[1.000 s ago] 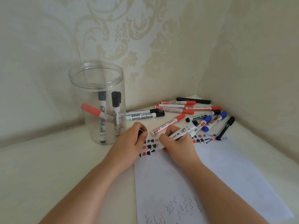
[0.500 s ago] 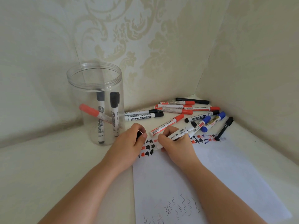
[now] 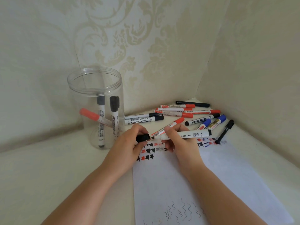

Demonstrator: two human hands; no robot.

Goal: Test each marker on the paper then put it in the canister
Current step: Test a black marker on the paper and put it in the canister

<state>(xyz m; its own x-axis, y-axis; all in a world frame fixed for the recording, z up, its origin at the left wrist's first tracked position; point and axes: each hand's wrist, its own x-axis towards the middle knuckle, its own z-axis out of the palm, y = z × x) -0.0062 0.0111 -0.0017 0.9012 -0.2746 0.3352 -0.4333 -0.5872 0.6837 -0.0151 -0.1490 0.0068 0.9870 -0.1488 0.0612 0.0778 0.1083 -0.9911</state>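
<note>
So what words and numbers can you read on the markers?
"WHITEBOARD MARKER": on the black-capped marker lying beside the canister.
"G-0611": on the white marker gripped by the right hand.
Print on the other markers and those in the canister is too small or blurred.

"WHITEBOARD MARKER" runs in black capitals along the white barrel of the black-capped marker (image 3: 144,120) lying just right of the canister, with a barcode strip beside the words. The uncapped white marker (image 3: 193,133) held in the right hand (image 3: 181,142) reads "G-0611", followed by small characters too fine to read. Print on the other barrels is too small to make out.
</note>
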